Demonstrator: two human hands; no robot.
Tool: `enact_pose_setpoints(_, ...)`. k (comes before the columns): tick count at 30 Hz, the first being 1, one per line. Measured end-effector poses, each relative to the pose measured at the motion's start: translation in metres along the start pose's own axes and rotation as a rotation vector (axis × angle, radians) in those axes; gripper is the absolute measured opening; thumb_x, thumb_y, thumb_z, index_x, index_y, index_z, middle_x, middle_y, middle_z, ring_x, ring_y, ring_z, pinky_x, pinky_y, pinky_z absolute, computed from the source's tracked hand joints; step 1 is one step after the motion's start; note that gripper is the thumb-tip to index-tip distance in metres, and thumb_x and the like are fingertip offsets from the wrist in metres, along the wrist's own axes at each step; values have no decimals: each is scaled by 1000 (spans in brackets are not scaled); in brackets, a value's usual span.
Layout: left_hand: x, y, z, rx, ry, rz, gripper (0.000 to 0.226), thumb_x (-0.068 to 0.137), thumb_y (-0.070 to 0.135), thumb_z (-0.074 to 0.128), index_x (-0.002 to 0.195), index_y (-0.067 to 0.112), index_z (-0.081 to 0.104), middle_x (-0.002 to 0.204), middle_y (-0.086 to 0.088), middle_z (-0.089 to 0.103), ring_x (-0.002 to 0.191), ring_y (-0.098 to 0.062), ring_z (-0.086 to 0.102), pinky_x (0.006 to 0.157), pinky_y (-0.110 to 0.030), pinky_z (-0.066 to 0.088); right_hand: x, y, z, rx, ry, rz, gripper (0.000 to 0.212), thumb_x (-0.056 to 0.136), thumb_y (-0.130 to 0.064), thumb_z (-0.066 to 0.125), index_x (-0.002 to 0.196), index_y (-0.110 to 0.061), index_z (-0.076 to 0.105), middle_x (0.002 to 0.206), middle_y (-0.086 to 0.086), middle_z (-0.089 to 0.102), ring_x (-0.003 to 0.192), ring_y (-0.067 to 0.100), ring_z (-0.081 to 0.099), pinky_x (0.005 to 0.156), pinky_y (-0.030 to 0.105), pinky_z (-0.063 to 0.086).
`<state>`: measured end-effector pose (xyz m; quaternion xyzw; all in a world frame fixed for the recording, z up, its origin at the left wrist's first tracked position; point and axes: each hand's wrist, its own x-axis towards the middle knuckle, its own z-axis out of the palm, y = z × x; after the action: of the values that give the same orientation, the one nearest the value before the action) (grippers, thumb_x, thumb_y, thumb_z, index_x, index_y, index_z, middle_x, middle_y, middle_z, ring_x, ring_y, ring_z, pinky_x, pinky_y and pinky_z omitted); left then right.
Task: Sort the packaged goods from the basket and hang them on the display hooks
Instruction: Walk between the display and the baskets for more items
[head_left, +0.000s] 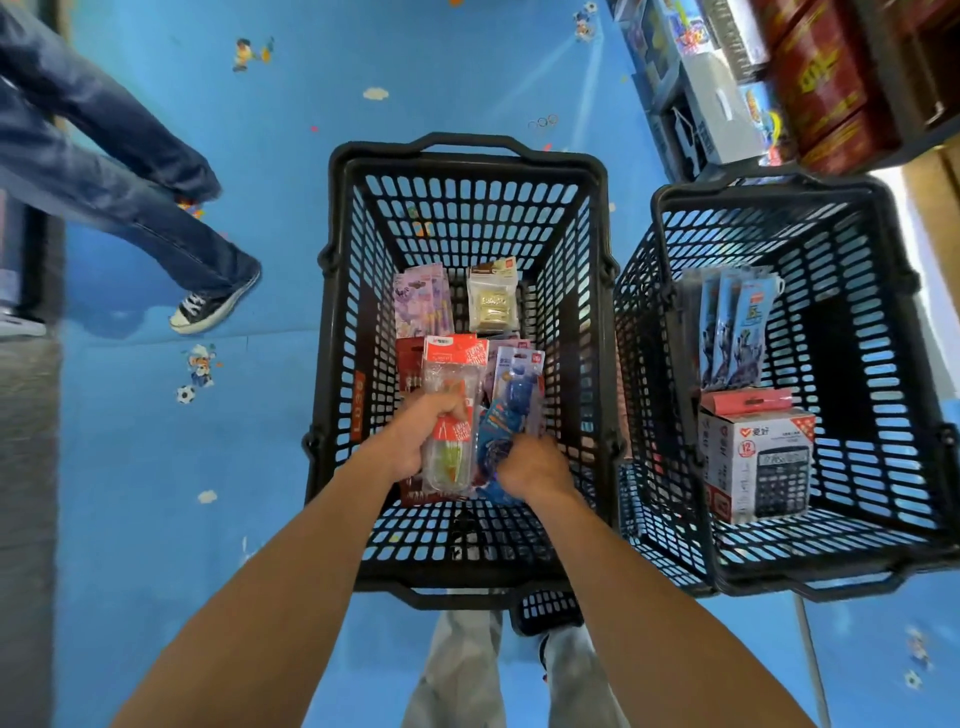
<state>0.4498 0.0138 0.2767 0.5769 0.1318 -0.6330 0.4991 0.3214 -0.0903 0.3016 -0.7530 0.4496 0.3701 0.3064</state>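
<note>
A black plastic basket (343, 364) stands on the blue floor below me, with several packaged goods inside. My left hand (421, 436) grips a clear pack with a red header (451, 364), held over the basket. My right hand (535, 467) grips a blue blister pack (514, 395) just beside it. Further back in the basket lie a purple pack (421, 304) and a gold-coloured pack (492, 301). Red packs (408, 358) lie under the ones in my hands. No display hooks are in view.
A second black basket (675, 415) stands to the right, holding blue packs (732, 332) and a boxed calculator (758, 462). Shelves with boxed goods (727, 93) rise at the upper right. Another person's legs and shoe (208, 306) stand at the left.
</note>
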Motion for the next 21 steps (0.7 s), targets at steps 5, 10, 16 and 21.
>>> enact_pose_setpoints(5, 0, -3, 0, -7, 30, 27, 21, 56, 5, 69, 75, 12, 65, 73, -7, 62, 72, -25, 62, 86, -47, 50, -12, -6, -10, -16, 134, 48, 56, 100, -31, 59, 148, -7, 44, 139, 18, 49, 122, 39, 56, 91, 43, 52)
enact_pose_setpoints(10, -7, -6, 3, 47, 63, 32, 37, 64, 7, 74, 100, 4, 65, 81, -12, 68, 80, -30, 67, 92, -53, 55, -28, -13, -12, 152, 428, -112, 32, 101, -25, 55, 132, -21, 58, 123, 14, 58, 99, 36, 66, 75, 40, 56)
enact_pose_setpoints(16, -19, -1, 13, -2, 89, 42, 32, 64, 11, 76, 95, 6, 75, 82, -16, 70, 72, -29, 68, 75, -46, 59, -53, -18, -24, 478, 424, -403, 81, 87, -27, 71, 155, -37, 26, 126, -1, 56, 95, 17, 63, 81, 38, 57)
enact_pose_setpoints(21, -29, 0, 25, -54, 98, 72, 46, 71, 22, 74, 112, 0, 75, 105, -25, 68, 93, -37, 65, 88, -54, 54, -59, -15, -27, 635, 384, -427, 22, 88, -34, 70, 109, -27, 69, 94, -4, 64, 83, 8, 62, 77, 33, 56)
